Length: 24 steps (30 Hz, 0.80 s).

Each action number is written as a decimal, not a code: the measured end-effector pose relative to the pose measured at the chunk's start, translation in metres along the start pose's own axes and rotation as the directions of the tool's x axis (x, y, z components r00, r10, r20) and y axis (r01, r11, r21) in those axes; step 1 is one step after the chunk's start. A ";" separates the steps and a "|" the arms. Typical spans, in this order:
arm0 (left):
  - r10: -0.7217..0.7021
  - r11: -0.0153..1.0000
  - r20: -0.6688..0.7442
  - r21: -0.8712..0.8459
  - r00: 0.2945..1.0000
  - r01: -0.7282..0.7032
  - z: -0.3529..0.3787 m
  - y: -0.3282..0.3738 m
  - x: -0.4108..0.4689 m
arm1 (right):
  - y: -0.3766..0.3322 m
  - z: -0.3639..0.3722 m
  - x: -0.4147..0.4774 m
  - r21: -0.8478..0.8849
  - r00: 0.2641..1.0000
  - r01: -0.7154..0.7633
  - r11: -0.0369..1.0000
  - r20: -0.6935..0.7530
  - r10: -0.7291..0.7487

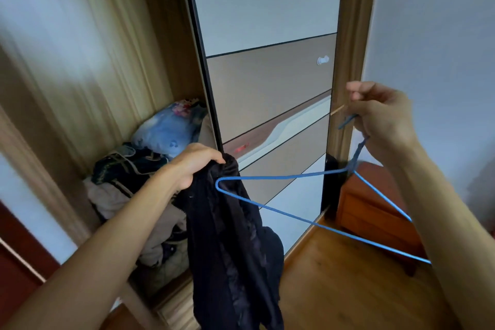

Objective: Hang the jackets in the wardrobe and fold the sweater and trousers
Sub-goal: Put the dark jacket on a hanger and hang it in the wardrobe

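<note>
The dark jacket (230,236) is being gripped by the curled fingers (211,157) of the left hand (192,166). The blue wire hanger (294,176) is being pinched at its hook by the right hand (383,115). The hanger's tip should be eased inside the collar, with the cloth kept taut.

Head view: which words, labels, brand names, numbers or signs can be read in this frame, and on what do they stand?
None can be read.
Blue printed bundle in the wardrobe: coloured pictures, too blurred to show any letters.
Red mark on the sliding door: blurred, unreadable.
Dark jacket in the left hand and blue hanger in the right hand: no label visible.
</note>
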State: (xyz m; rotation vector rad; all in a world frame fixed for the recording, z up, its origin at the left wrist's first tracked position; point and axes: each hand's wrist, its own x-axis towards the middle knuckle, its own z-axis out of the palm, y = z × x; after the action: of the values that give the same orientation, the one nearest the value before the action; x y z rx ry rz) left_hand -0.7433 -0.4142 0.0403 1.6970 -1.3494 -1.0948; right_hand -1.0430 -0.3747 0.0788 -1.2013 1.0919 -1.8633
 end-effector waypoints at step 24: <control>0.118 0.980 0.190 0.135 0.975 -0.145 0.089 0.008 -0.077 | 0.042 -0.045 -0.058 -0.232 0.961 0.115 0.966 -0.219 -0.167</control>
State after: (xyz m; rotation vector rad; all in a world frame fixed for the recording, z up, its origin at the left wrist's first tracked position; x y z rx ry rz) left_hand -0.8357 -0.3427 0.0267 1.6154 -1.6706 -1.1176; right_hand -1.0604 -0.3301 0.0082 -1.2273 1.4036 -2.0813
